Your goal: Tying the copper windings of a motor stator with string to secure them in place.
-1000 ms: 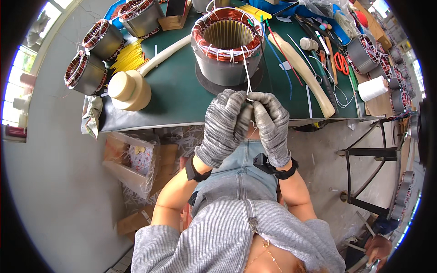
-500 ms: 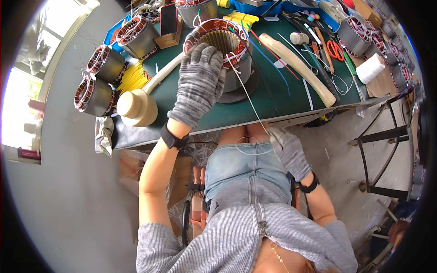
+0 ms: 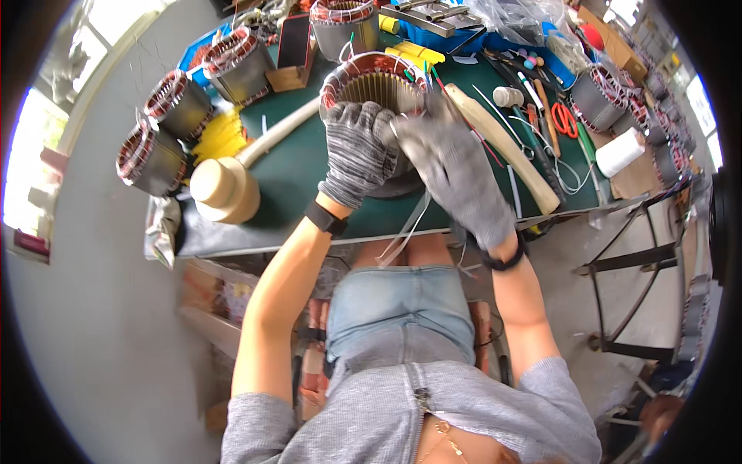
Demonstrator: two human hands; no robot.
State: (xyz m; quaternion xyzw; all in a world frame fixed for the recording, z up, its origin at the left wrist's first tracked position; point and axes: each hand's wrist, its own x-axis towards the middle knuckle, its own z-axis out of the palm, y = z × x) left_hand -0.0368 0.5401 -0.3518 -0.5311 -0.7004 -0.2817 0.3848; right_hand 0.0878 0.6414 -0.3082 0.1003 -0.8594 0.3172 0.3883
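Up from below the worktop [image 3: 290,178], the right hand [image 3: 461,174] has swung to five o'clock on the stator [image 3: 372,89], itself toward twelve, blurring its grip beyond telling; white cord [image 3: 418,213] trails beneath. At seven, the left hand [image 3: 357,151] curls its fingers together, their hold hidden.

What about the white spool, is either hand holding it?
No, the white spool lies toward the right of the table, apart from the left hand and right hand, both near the copper-wound cylinder.
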